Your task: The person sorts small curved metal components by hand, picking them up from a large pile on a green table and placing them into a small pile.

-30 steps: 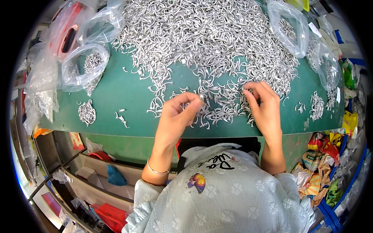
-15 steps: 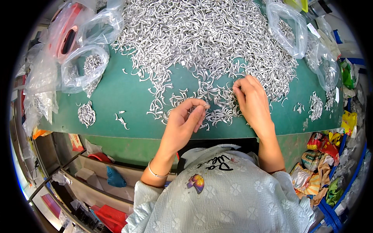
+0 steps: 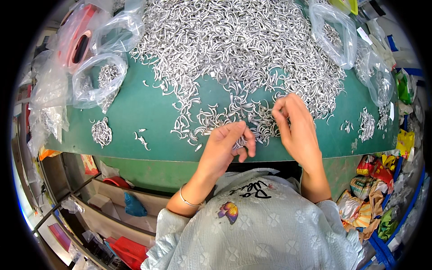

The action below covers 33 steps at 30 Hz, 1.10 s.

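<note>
Both hands at the near edge of the heap of small curved silver metal hooks (image 3: 234, 49) on the green table top (image 3: 135, 103).

I see my left hand (image 3: 227, 144) curled around a small bunch of hooks; my right hand (image 3: 294, 126) pinches hooks at its fingertips (image 3: 275, 112). A clear plastic bag (image 3: 96, 81) lies far left.

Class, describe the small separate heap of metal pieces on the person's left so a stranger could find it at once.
Start at the green table with its huge silver pile. Move to the near left edge, below the open clear bag. There sits a small heap, alone on bare green, touching neither bag nor main pile.
</note>
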Tool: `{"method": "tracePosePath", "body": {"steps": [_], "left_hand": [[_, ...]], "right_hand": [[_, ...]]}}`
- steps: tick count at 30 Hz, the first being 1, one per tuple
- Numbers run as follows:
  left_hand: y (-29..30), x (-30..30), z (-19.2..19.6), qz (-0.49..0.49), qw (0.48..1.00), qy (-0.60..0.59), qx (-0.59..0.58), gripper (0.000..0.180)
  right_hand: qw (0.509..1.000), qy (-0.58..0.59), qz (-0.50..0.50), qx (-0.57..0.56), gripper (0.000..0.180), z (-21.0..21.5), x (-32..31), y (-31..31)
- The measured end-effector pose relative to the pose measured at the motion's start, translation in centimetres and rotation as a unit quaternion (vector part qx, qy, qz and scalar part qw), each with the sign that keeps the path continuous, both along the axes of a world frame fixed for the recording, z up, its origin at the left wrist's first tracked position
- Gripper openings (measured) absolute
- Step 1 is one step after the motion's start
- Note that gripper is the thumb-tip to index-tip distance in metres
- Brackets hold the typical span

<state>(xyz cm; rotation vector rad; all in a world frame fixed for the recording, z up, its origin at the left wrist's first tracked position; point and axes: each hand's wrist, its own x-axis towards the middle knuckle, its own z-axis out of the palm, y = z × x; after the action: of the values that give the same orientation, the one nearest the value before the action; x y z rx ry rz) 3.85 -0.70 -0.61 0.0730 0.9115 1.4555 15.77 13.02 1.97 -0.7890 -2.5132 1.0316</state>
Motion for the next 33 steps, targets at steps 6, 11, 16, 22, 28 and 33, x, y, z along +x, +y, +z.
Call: {"method": "tracePosePath", "body": {"steps": [6, 11, 16, 22, 28, 33], "left_hand": [[0.4, 1.2, 0.3, 0.059, 0.994, -0.063, -0.066, 0.035], [-0.9, 0.5, 0.9, 0.069, 0.99, -0.122, -0.022, 0.039], [-1.9, 0.2, 0.3, 0.068, 0.984, -0.164, 0.007, 0.032], [-2.0, 0.6, 0.9, 0.098, 0.987, -0.128, -0.028, 0.03], [-2.0, 0.8, 0.8, 0.1, 0.988, -0.117, -0.004, 0.028], [-2.0, 1.0, 0.6, 0.09, 0.991, -0.096, 0.011, 0.03]], "right_hand": [[0.988, 0.008, 0.105, -0.112, 0.01, 0.6, -1.1, -1.5], [0.997, -0.003, 0.038, 0.063, 0.016, -2.0, -2.7, -0.7], [0.987, -0.051, 0.046, 0.147, 0.018, -2.7, -2.9, -1.5], [0.991, -0.035, 0.042, 0.125, 0.008, -2.1, -2.5, -1.2], [1.0, 0.01, 0.012, -0.02, 0.007, -1.7, -1.4, -0.2], [0.99, 0.014, -0.005, -0.142, 0.009, -1.0, -0.8, -0.2]]}}
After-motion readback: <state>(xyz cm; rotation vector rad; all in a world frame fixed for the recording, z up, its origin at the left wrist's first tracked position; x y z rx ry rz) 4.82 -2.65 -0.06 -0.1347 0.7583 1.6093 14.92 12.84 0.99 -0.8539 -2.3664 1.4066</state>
